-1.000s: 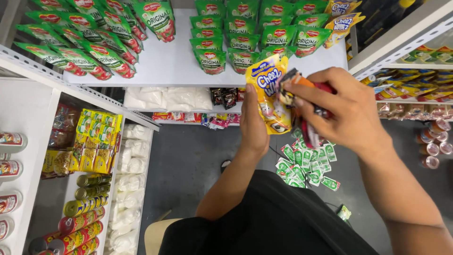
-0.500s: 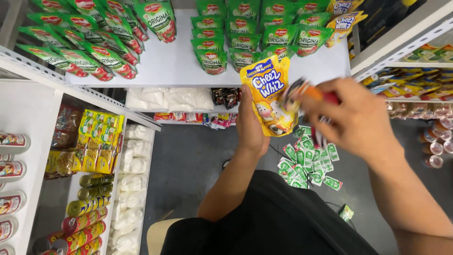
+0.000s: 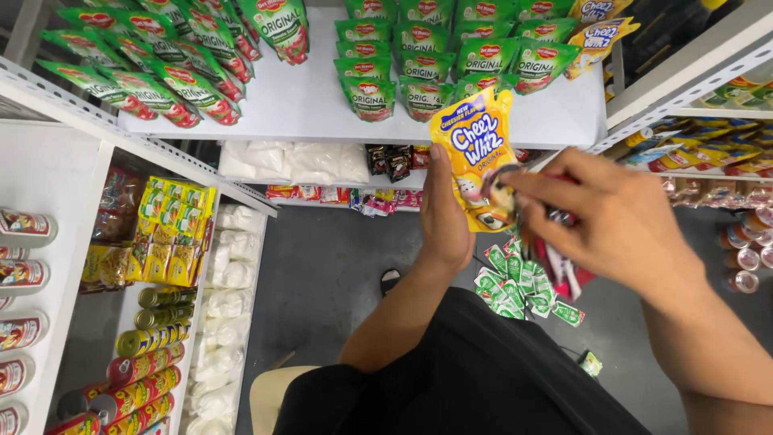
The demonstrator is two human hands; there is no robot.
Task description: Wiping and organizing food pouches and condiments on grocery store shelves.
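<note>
Many green pouches behind hands

The pouch is yellow with a blue patch and white lettering. The packs on the white shelf are green with red emblems. The sachets on the grey floor are green and white. The cans at lower left are red and yellow, the bags white
</note>
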